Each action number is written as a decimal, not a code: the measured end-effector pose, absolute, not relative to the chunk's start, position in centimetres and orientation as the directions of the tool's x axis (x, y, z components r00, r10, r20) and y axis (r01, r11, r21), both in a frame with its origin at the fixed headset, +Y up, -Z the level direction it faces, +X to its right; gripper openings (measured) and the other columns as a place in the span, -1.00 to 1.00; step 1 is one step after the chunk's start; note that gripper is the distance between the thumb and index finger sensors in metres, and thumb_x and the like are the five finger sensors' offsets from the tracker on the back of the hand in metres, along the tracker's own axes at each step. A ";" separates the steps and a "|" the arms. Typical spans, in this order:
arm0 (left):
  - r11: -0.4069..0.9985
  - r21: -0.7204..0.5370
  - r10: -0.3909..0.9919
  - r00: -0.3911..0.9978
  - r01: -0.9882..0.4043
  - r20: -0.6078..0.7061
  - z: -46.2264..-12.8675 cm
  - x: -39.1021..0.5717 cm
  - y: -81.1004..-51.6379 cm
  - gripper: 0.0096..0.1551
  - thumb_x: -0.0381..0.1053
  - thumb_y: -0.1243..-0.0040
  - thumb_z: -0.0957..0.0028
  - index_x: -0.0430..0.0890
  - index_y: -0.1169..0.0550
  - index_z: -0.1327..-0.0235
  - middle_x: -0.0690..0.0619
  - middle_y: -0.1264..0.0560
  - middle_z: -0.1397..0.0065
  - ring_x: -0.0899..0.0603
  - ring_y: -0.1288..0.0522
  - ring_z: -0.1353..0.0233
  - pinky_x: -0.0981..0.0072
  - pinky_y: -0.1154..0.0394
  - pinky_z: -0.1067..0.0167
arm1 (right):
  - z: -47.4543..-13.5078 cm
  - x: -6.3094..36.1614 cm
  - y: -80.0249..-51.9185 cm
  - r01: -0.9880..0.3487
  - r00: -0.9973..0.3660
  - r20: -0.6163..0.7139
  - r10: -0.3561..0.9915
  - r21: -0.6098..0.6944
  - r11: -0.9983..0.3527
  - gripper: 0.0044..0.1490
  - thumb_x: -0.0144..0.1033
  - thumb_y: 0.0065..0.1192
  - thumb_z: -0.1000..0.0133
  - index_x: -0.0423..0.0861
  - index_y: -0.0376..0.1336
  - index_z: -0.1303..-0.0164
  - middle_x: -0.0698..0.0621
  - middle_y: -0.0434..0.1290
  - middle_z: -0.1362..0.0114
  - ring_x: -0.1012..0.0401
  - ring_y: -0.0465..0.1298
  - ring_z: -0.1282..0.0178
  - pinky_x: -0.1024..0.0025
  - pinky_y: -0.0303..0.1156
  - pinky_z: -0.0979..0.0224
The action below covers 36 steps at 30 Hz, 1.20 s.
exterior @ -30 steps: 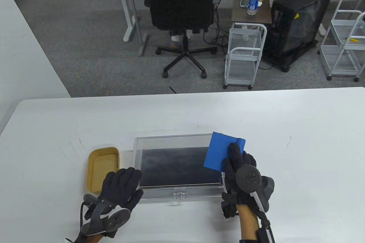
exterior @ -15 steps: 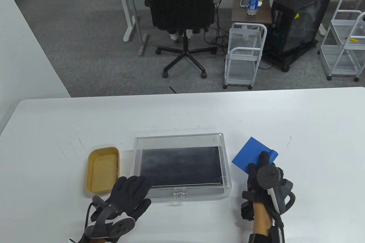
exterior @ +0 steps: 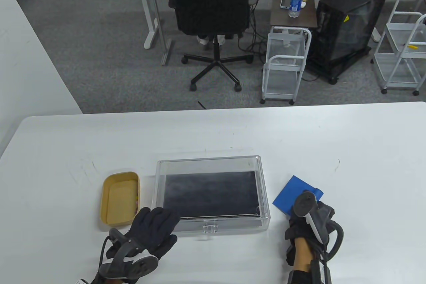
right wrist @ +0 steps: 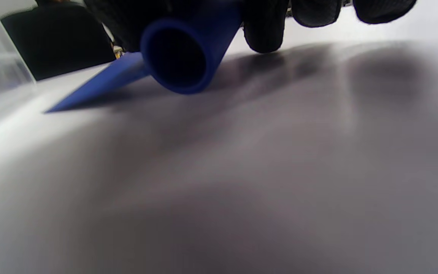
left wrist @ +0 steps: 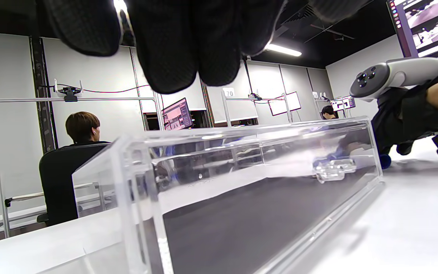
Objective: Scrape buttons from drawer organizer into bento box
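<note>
A clear acrylic drawer organizer [exterior: 263,194] with a dark liner lies at the table's middle; I see no buttons on the liner. A yellow bento box [exterior: 106,197] stands open just left of it. My left hand [exterior: 156,219] rests flat, fingers stretched, on the organizer's near-left corner; in the left wrist view its fingers [left wrist: 188,45] hang over the organizer's rim [left wrist: 242,133]. My right hand [exterior: 308,209] grips the rolled handle of a blue scraper [exterior: 289,195], right of the organizer. In the right wrist view the scraper [right wrist: 177,49] has its blade edge down on the table.
The white table [exterior: 213,131] stretches wide behind and to the right of the organizer. Its near edge is below my hands. Past the far edge are an office chair [exterior: 213,14] and carts on the floor.
My right hand carried the blue scraper from over the organizer's right end to the right and lowered it onto the table. My left hand slid a little right on the organizer's near-left corner.
</note>
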<state>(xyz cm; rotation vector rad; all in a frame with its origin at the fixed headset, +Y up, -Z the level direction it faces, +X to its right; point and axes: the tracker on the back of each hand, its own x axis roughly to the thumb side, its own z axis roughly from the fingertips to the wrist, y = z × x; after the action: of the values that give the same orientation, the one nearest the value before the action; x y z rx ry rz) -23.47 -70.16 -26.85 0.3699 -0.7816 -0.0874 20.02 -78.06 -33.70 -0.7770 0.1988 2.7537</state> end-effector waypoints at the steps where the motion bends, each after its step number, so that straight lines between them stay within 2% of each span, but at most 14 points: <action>1: 0.931 0.359 -0.212 0.711 -0.061 0.671 -26.9 -23.5 -70.2 -0.27 0.27 0.16 -0.24 -0.02 -0.28 -0.62 -0.06 -0.43 -0.58 -0.27 -0.56 -0.49 -0.35 -0.38 -0.38 | -33.8 19.9 -78.0 -0.294 -0.823 -0.524 0.219 0.063 -0.954 -0.24 -0.04 0.12 -0.26 0.05 -0.04 -0.63 -0.40 0.07 -0.66 -0.39 -0.01 -0.61 -0.48 0.09 -0.47; 4: 0.928 0.367 -0.218 0.712 -0.061 0.668 -26.9 -23.5 -70.2 -0.28 0.27 0.16 -0.24 -0.02 -0.28 -0.62 -0.05 -0.44 -0.57 -0.27 -0.56 -0.49 -0.35 -0.38 -0.38 | -33.9 19.5 -77.6 -0.274 -0.837 -0.507 0.207 0.061 -0.960 -0.24 -0.03 0.11 -0.26 0.01 0.01 -0.63 -0.43 0.03 -0.66 -0.40 -0.01 -0.61 -0.49 0.08 -0.47; 10: 0.927 0.370 -0.216 0.717 -0.063 0.663 -26.9 -23.7 -70.1 -0.28 0.27 0.16 -0.24 -0.02 -0.28 -0.62 -0.05 -0.44 -0.57 -0.27 -0.56 -0.49 -0.35 -0.39 -0.38 | -33.5 18.7 -74.9 -0.305 -0.842 -0.447 0.302 -0.068 -0.950 -0.17 0.02 0.09 -0.25 -0.04 -0.06 -0.66 -0.44 0.01 -0.67 -0.43 -0.01 -0.60 -0.53 0.07 -0.46; 17: 0.927 0.370 -0.219 0.708 -0.065 0.672 -27.0 -23.8 -70.1 -0.29 0.27 0.16 -0.24 0.00 -0.29 -0.61 -0.03 -0.44 -0.57 -0.27 -0.56 -0.49 -0.34 -0.39 -0.39 | -31.8 16.2 -70.9 -0.376 -0.858 -0.270 0.437 -0.249 -0.892 -0.13 0.07 0.07 -0.25 -0.09 -0.06 -0.67 -0.43 0.04 -0.66 -0.44 0.02 -0.60 -0.53 0.08 -0.45; 22: 0.919 0.388 -0.224 0.718 -0.071 0.660 -27.0 -24.0 -69.9 -0.30 0.27 0.16 -0.24 0.00 -0.30 -0.60 -0.02 -0.45 -0.56 -0.26 -0.56 -0.48 -0.34 -0.39 -0.38 | -30.4 13.2 -68.3 -0.482 -0.844 -0.089 0.529 -0.305 -0.821 -0.11 0.09 0.06 -0.25 -0.11 -0.06 -0.67 -0.43 0.06 -0.66 -0.44 0.04 -0.59 -0.55 0.08 -0.44; 28: 0.919 0.388 -0.222 0.725 -0.068 0.652 -27.3 -24.2 -69.9 -0.30 0.26 0.16 -0.24 -0.01 -0.31 -0.59 -0.02 -0.46 -0.55 -0.26 -0.57 -0.48 -0.33 -0.40 -0.38 | -29.3 8.9 -66.9 -0.469 -0.880 0.082 0.467 -0.303 -0.830 -0.10 0.12 0.06 -0.25 -0.10 -0.06 -0.68 -0.42 0.08 -0.66 -0.42 0.07 -0.60 -0.55 0.09 -0.44; 36: 0.911 0.409 -0.241 0.729 -0.059 0.641 -27.3 -24.3 -69.8 -0.30 0.26 0.16 -0.24 -0.01 -0.31 -0.60 -0.03 -0.46 -0.55 -0.25 -0.57 -0.47 -0.33 -0.40 -0.38 | -28.2 4.0 -67.2 -0.428 -0.894 0.247 0.373 -0.226 -0.875 -0.09 0.13 0.06 -0.25 -0.10 -0.06 -0.68 -0.41 0.09 -0.66 -0.41 0.08 -0.61 -0.54 0.10 -0.45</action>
<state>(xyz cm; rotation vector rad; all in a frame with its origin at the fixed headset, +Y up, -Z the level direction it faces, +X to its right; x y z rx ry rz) -24.33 -69.80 -27.31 0.4239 -0.7533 -0.1033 3.98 -67.15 -28.23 0.2731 -0.3851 2.6814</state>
